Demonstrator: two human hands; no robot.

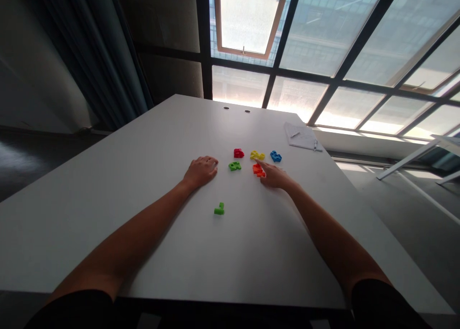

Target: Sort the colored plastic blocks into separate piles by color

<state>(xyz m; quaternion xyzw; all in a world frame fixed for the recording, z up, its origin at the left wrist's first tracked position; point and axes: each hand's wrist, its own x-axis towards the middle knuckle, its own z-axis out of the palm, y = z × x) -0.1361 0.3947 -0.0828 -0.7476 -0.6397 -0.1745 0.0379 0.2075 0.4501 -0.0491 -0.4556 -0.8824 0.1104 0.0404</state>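
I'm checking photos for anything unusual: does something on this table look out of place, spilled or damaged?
Perhaps one thing: a small green piece lies by itself nearer the camera, while the five other coloured pieces sit grouped by the right hand. No spill or damage is visible.

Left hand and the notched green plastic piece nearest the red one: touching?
Apart. The head view shows a strip of bare white tabletop between the left hand and the notched green plastic piece.
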